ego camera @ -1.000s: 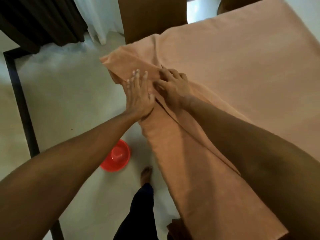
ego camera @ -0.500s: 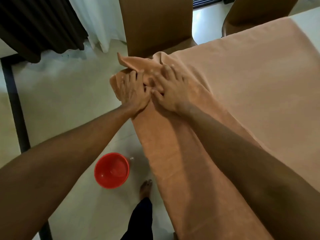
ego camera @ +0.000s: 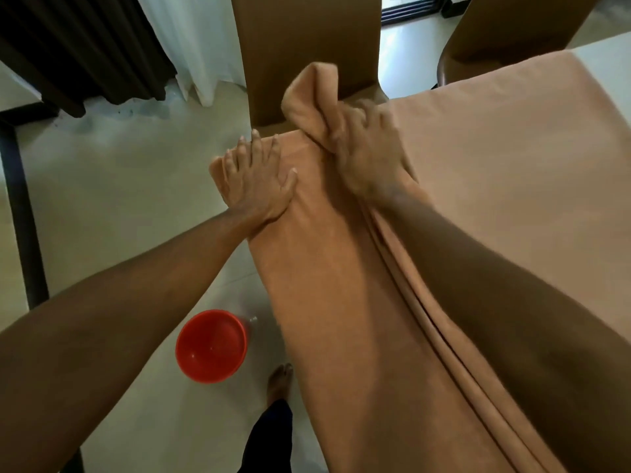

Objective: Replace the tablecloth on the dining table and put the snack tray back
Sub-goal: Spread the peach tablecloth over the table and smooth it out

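Note:
A peach tablecloth (ego camera: 495,158) covers the dining table and hangs down its left side in long folds. My left hand (ego camera: 256,179) lies flat, fingers spread, pressing the cloth at the table's far left corner. My right hand (ego camera: 365,151) grips a bunched corner of the cloth and holds it lifted above the table edge, the loose end (ego camera: 307,93) curling upward. A bare strip of white table (ego camera: 607,59) shows at the far right. No snack tray is in view.
A brown chair (ego camera: 307,46) stands against the far side of the table, a second one (ego camera: 505,32) to its right. A red bowl (ego camera: 211,346) sits on the pale floor near my bare foot (ego camera: 280,380). Dark and white curtains hang at the back left.
My right hand has closed on the cloth corner and raised it off the table. My left hand has slid lower left and flattened on the corner. The view tilted further down.

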